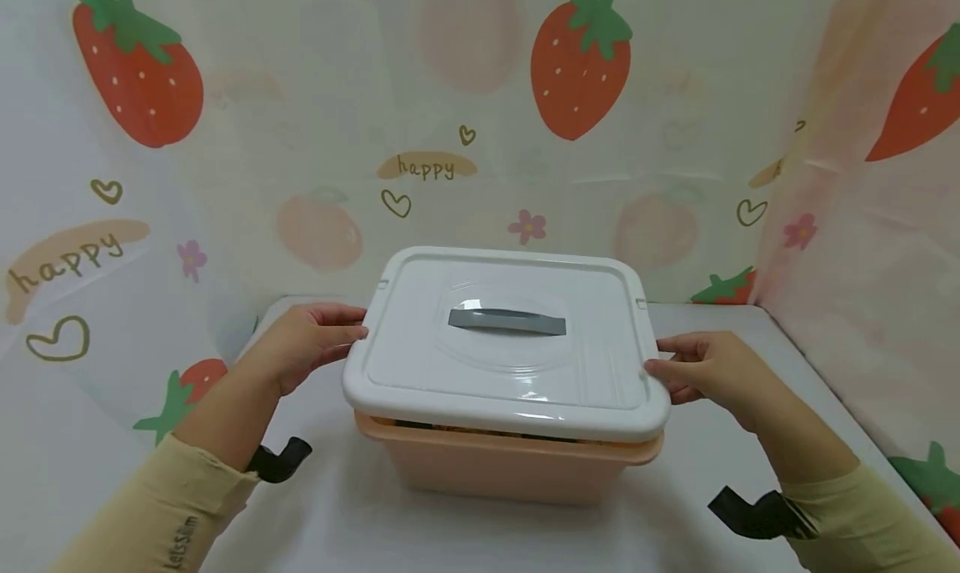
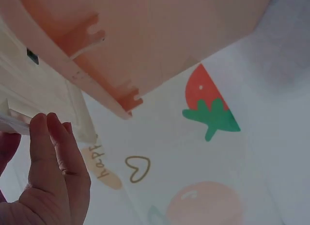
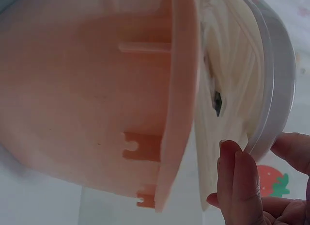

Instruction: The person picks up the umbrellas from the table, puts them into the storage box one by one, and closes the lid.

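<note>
A white lid (image 1: 420,356) with a grey handle (image 1: 507,321) sits over a peach plastic storage box (image 1: 502,473). Along the front a dark gap shows between lid and box rim, and in the right wrist view the lid (image 3: 281,74) stands apart from the rim of the box (image 3: 184,89). My left hand (image 1: 315,344) pinches the lid's left edge, thumb on top and fingers below. At the opposite edge my right hand (image 1: 701,369) pinches the lid the same way. What lies inside the box is mostly hidden by the lid.
The box stands on a white table (image 1: 315,523). Behind it hangs a pale cloth (image 1: 450,81) printed with strawberries, hearts and the word "happy", and a similar cloth (image 1: 862,248) runs down the right side. Black straps (image 1: 757,515) hang at both wrists.
</note>
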Tool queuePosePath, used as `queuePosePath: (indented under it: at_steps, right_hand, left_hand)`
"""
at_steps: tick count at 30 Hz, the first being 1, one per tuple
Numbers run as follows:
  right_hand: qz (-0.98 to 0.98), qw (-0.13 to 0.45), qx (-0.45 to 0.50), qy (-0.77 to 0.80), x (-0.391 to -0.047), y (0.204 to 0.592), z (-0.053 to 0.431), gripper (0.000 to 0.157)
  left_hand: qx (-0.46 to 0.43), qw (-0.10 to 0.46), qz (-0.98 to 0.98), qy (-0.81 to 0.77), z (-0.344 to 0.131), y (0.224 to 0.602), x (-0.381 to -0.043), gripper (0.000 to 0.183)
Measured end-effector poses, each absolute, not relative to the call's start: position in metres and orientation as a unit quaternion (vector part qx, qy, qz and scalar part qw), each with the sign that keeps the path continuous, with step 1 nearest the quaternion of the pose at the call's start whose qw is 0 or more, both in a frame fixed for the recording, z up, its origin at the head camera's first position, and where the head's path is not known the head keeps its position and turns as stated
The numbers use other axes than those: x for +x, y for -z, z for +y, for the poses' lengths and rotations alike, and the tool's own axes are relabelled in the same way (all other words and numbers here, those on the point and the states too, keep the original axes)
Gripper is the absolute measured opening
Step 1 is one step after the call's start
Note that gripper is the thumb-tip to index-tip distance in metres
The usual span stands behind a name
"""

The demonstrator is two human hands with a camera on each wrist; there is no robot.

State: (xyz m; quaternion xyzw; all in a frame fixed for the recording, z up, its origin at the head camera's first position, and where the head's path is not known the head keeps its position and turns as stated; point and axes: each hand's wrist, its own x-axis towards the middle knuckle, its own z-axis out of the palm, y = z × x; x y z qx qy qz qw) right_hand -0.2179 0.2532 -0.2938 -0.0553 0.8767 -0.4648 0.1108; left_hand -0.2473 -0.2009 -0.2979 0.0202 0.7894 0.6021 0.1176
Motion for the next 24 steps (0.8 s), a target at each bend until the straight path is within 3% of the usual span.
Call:
queuePosePath:
  at_steps: [24]
  right_hand:
    - [0.85, 0.147, -0.053, 0.502, -0.218, 0.314, 0.263, 0.064]
  left_hand:
    - [-0.005, 0.149, 0.832, -0.535, -0.194, 0.315, -0.243, 0.048]
